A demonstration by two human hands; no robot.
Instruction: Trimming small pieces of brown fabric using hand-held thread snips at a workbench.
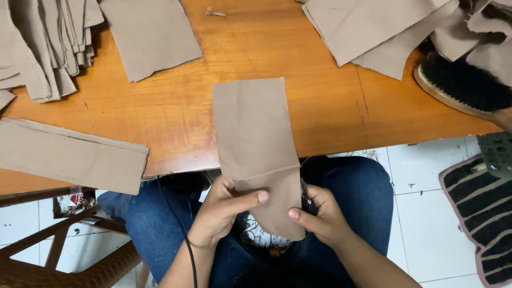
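A tan rectangular fabric piece (255, 138) lies half on the orange wooden table (176, 101) and hangs over its near edge toward my lap. My left hand (224, 210) pinches its lower left side, thumb on top. At the lower right edge my right hand (320, 213) grips the same piece and also holds a small dark tool, possibly scissors (308, 200), against the cloth. A crease runs across the fabric just above my fingers.
Stacks of tan fabric pieces sit at the far left (42, 42), back centre (152, 34) and back right (373, 26). A long folded strip (69, 154) lies at the left edge. A dark brush (464, 85) rests at right. A striped mat (480, 208) lies on the tiled floor.
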